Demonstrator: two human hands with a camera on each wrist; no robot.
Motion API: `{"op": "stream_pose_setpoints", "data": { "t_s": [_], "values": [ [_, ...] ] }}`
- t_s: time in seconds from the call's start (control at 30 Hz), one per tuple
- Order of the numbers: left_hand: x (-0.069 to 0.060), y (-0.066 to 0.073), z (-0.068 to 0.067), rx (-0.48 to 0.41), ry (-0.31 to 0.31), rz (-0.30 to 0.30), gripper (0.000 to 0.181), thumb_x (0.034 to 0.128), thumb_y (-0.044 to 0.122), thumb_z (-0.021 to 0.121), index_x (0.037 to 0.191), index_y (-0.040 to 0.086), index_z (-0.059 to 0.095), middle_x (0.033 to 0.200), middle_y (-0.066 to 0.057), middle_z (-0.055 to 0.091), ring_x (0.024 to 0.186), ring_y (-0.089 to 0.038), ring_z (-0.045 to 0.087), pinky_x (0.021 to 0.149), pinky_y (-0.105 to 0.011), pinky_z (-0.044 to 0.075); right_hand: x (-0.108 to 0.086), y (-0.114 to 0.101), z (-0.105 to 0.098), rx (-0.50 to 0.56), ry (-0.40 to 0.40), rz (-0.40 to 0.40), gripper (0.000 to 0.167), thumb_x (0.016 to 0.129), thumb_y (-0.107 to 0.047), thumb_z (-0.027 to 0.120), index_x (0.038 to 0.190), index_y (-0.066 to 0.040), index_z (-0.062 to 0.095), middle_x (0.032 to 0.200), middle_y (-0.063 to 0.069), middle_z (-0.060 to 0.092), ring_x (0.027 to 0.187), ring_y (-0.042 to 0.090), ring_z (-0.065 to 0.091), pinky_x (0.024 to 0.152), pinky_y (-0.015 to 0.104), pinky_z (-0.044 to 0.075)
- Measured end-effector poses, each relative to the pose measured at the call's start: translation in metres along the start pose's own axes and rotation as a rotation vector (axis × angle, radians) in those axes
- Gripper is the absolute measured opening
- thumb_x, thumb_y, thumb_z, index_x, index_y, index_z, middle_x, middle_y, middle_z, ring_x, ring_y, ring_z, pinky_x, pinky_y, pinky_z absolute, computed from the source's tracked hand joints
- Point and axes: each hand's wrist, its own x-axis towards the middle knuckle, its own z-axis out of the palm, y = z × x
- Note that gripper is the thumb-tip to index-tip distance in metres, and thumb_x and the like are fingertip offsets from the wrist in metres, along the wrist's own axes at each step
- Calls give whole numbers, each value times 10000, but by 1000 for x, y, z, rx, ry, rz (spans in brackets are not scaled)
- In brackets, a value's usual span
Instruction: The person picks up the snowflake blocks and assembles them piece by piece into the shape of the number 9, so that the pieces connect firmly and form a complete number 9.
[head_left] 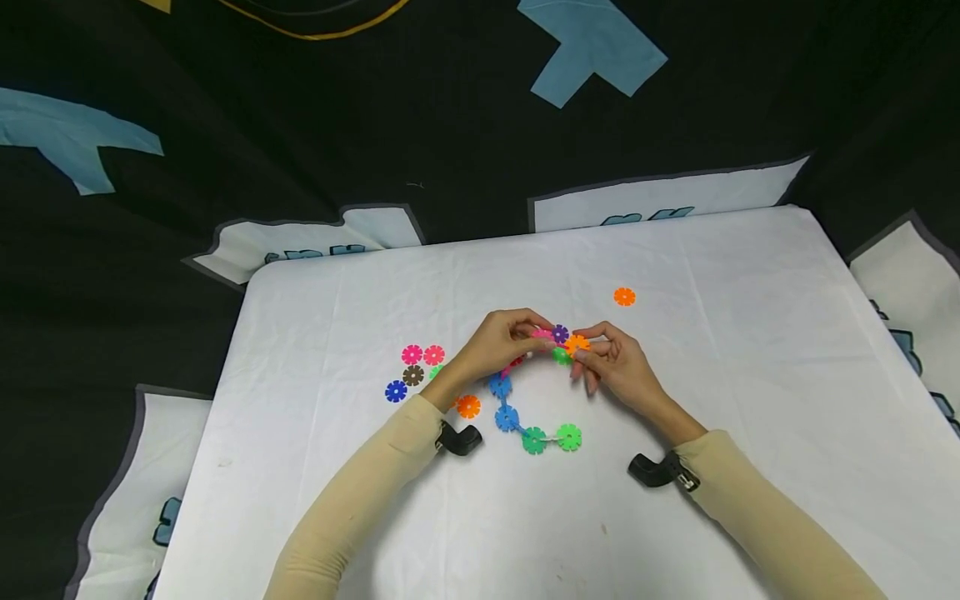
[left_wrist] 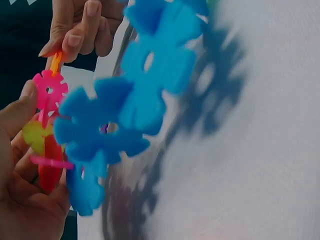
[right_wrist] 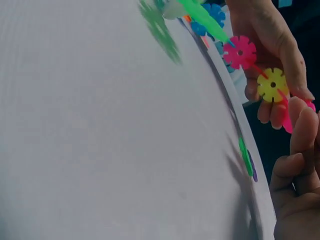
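Left hand and right hand are both occupied mid-frame — a pink disc is pinched by the left, an orange disc by the right. The disc chain is curved down from there, through blue pieces to a light green end disc, lower middle. Loose discs are scattered left of centre on the white worktop — plus a lone orange one, upper right.

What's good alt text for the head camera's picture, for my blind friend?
A person's left fingers hold a curving chain of colourful discs; the right fingers pinch an orange disc. Loose discs lie on the white table.
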Motion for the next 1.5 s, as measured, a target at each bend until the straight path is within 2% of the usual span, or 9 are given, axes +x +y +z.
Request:
{"op": "stream_pose_setpoints", "data": {
  "t_s": [0.53, 0.7, 0.8, 0.87, 1.03, 1.13, 1.27, 1.4, 1.5],
  "values": [
    [-4, -4, 4, -121, 74, -31, 276, 856, 253, 761, 1061, 73, 723, 837, -59, 748, 634, -109, 528, 581, -212, 419, 4, 0, 23, 130, 95, 41, 198, 986, -2, 530, 1132, 86, 429, 658, 12, 688, 482, 142, 634, 520, 277, 549],
    [-2, -2, -1, -94, 35, -42, 308, 872, 323, 736, 1093, 112, 704, 899, -18, 751, 724, -164, 593, 652, -234, 464, 7, -5, 20, 81, 78, 61, 225, 999, -51, 530, 1161, 75, 438, 679, 77, 695, 494, 191, 637, 546, 290, 556],
    [-2, -3, -6, -83, -15, -56, 327, 892, 345, 713, 1131, 125, 676, 956, -4, 733, 808, -212, 640, 723, -248, 507, 10, -6, 9, -13, 45, 64, 284, 1034, -132, 485, 1232, 70, 459, 709, 181, 685, 495, 260, 621, 544, 297, 541],
    [-2, -5, -9, -83, -36, -63, 335, 907, 331, 701, 1155, 111, 652, 983, -10, 714, 844, -232, 653, 758, -258, 523, 12, -5, -1, -167, 33, 40, 302, 1045, -171, 469, 1262, 39, 490, 716, 197, 672, 493, 256, 588, 535, 271, 505],
    [-3, -8, -13, -53, -89, -59, 355, 931, 290, 681, 1224, 104, 602, 1051, -18, 665, 869, -206, 621, 799, -252, 519, 15, 0, -22, -671, -28, -16, 199, 973, -145, 611, 1157, -75, 637, 720, 25, 600, 590, 131, 482, 575, 229, 391],
    [-2, -7, -13, 1, -110, -34, 383, 915, 282, 702, 1256, 144, 598, 1060, -8, 641, 833, -197, 572, 781, -266, 495, 17, 0, -25, -841, -144, -61, 241, 914, -181, 701, 1143, -110, 673, 742, -28, 530, 655, 105, 445, 605, 249, 368],
    [-1, -5, -12, 81, -120, 9, 479, 866, 308, 758, 1306, 206, 598, 1178, 32, 637, 953, -149, 557, 872, -283, 474, 21, -2, -22, -970, -235, -118, 261, 888, -264, 733, 1097, -124, 664, 727, -34, 474, 659, 105, 423, 607, 270, 344],
    [2, -6, -10, 145, -128, 82, 540, 845, 307, 775, 1349, 244, 590, 1361, 62, 592, 1234, -105, 525, 1084, -304, 405, 21, -2, -19, -1025, -226, -102, 246, 877, -256, 745, 1056, -118, 649, 726, -35, 471, 663, 104, 421, 611, 274, 338],
    [3, -6, -9, 162, -122, 121, 527, 844, 256, 779, 1341, 242, 605, 1343, 48, 611, 1238, -117, 542, 1086, -314, 411, 21, -1, -19, -1033, -217, -87, 319, 864, -269, 759, 1122, -114, 654, 735, -32, 479, 672, 107, 427, 611, 275, 338]
  ]
}}
